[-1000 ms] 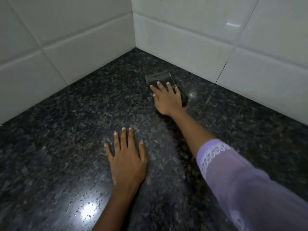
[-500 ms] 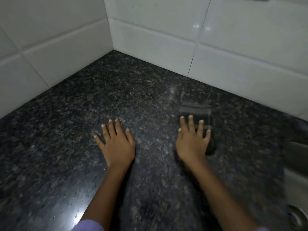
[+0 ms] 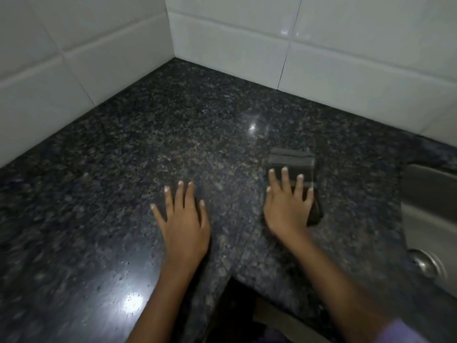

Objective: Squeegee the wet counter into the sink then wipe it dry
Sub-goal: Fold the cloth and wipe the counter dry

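Observation:
A dark speckled granite counter [image 3: 197, 134] fills the head view and meets white tiled walls in a corner. My right hand [image 3: 288, 206] presses flat on a folded dark grey cloth [image 3: 293, 160], fingers spread over its near half; the cloth's far edge shows beyond my fingertips. My left hand [image 3: 184, 221] lies flat on the bare counter to the left of it, fingers apart, holding nothing. The steel sink [image 3: 427, 219] sits at the right edge, with its drain [image 3: 426, 264] visible.
White tiled walls [image 3: 247, 40] bound the counter at the back and left. The counter's front edge [image 3: 232, 276] cuts in between my forearms, with dark space below. A bright light reflection [image 3: 133, 299] shines on the counter at the lower left.
My right hand has dragged the cloth from near the back corner toward me and to the right, closer to the sink. My left hand stays flat on the counter.

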